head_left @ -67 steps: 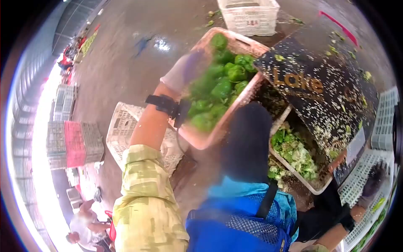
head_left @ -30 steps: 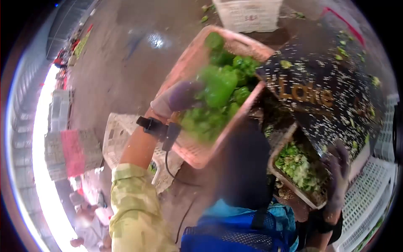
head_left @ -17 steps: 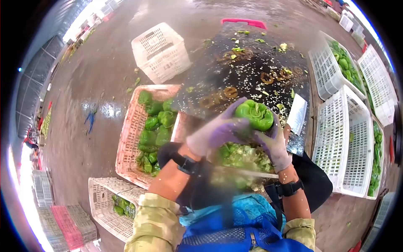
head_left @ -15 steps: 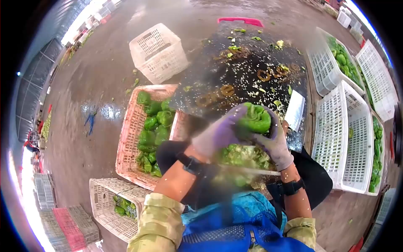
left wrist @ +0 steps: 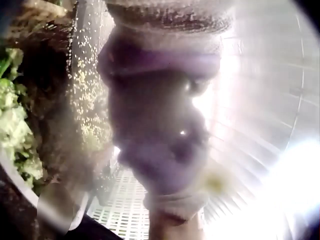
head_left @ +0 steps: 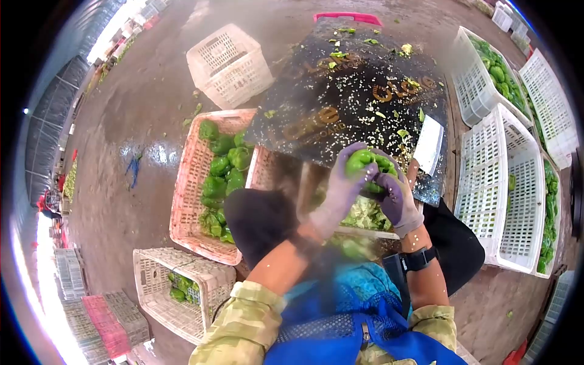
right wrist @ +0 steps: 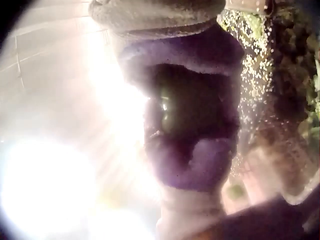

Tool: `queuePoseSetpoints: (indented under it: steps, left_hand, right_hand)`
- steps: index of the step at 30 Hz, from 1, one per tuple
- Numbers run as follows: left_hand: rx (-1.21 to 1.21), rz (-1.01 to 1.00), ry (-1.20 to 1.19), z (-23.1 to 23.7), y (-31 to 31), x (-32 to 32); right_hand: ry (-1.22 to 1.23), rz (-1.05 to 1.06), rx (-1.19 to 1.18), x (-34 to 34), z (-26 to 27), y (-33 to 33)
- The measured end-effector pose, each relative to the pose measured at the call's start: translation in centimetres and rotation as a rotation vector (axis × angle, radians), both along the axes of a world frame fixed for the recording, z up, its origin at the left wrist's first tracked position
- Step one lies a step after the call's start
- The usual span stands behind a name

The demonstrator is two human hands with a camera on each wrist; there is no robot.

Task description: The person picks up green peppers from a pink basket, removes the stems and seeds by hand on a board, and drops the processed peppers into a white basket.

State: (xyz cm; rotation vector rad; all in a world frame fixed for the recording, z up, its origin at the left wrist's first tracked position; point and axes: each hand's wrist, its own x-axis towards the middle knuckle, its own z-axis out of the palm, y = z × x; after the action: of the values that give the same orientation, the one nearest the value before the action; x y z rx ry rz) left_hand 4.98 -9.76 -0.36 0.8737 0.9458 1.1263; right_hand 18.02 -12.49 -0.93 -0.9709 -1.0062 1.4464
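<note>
Hands (head_left: 398, 204) near littered board (head_left: 353, 100), wet floor (head_left: 118, 207)

"Lake" in brown letters (head_left: 313, 124) on dark board (head_left: 292, 100), near L edge, smaller "BOARD" just under it, same brand wording repeated twice farther up, partly hidden w/ pale bits, marks on white crate (head_left: 240, 83) too small to read.

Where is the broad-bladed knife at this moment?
In the head view, the knife lies near the right edge of the black board, its handle end beside the right hand.
</note>
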Motion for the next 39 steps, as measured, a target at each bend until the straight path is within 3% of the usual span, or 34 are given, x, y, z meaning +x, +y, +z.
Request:
queuePoseSetpoints:
  steps: [2,6,8,9,10,11,12,13,14,15,17,19,21,22,24,28,30,32,34,35,37,38,39]
  left_hand:
    - [0.011,-0.018,0.002,-0.5,-0.1,-0.3]
    - [-0.098,-0.075,-0.008,-2.2,0.5,-1.1]
    - [-0.196,-0.164,-0.060,-3.5,1.7,-2.4]
    - [-0.270,-0.237,-0.325,-1.8,1.7,-3.0]
    - [-0.388,-0.253,-0.421,-2.0,1.8,-3.4]
    - [-0.505,-0.264,-0.518,-2.4,2.1,-3.7]
    - [-0.621,-0.276,-0.614,-3.0,2.6,-4.1]
    - [-0.621,-0.437,-0.839,-3.8,3.2,-4.6]
    - [-0.625,-0.465,-0.920,-4.4,3.4,-5.1]
    - [-0.631,-0.492,-1.002,-4.6,3.3,-5.5]
    - [-0.655,-0.528,-1.168,-4.7,3.2,-5.6]
    - [-0.646,-0.506,-1.128,-4.5,3.3,-5.5]
    - [-0.662,-0.404,-1.060,-4.2,3.1,-5.3]
    - [-0.653,-0.389,-1.043,-4.3,3.0,-5.1]
    - [-0.633,-0.342,-1.002,-4.5,2.8,-5.0]
    - [-0.658,-0.376,-1.119,-3.9,2.4,-4.7]
    - [-0.654,-0.380,-1.075,-3.4,2.2,-5.0]
    - [-0.668,-0.443,-0.996,-3.2,2.1,-5.5]
    - [-0.666,-0.456,-0.918,-3.1,2.1,-5.2]
    - [-0.672,-0.446,-0.868,-2.7,1.8,-4.7]
    - [-0.714,-0.500,-0.842,-2.7,1.7,-3.6]
    - [-0.698,-0.539,-0.818,-3.5,1.7,-2.8]
    - [-0.691,-0.570,-0.804,-2.9,1.4,-2.2]
  right_hand:
    - [0.014,-0.051,0.024,-0.5,0.0,-0.3]
    - [-0.332,-0.058,0.155,0.2,-3.4,-0.9]
    - [0.078,-0.010,-0.092,0.4,-4.3,-0.5]
    - [0.241,-0.016,-0.229,0.4,-3.6,-0.2]
    - [0.397,-0.043,-0.365,0.3,-3.0,0.0]
    - [0.188,-0.014,-0.199,0.4,-3.1,0.2]
    - [0.236,-0.021,-0.232,0.7,-3.2,0.7]
    - [0.283,-0.030,-0.265,1.1,-3.2,1.1]
    - [0.331,-0.040,-0.297,1.5,-3.2,1.5]
    - [0.091,-0.086,-0.094,2.6,-5.5,1.9]
    - [0.025,-0.162,-0.132,3.1,-5.1,2.6]
    - [0.025,-0.224,-0.158,3.0,-3.6,3.0]
    - [0.179,-0.210,-0.320,3.8,-1.5,2.8]
    - [0.008,-0.269,-0.381,3.0,0.3,2.7]
    - [-0.140,-0.325,-0.134,2.4,0.1,2.9]
    - [-0.287,-0.392,-0.251,3.9,2.4,1.8]
    - [-0.065,-0.553,-0.134,9.2,0.7,1.9]
    - [0.801,-0.408,0.086,18.7,-0.6,0.8]
    - [1.017,-0.336,0.290,18.0,5.3,-1.5]
    - [0.896,-0.125,0.243,18.8,5.5,-1.3]
    - [0.196,-0.592,0.255,13.1,7.1,-0.5]
    - [-0.257,-0.487,0.193,10.3,7.6,-0.3]
    - [-0.312,-0.304,0.211,9.7,4.3,0.5]
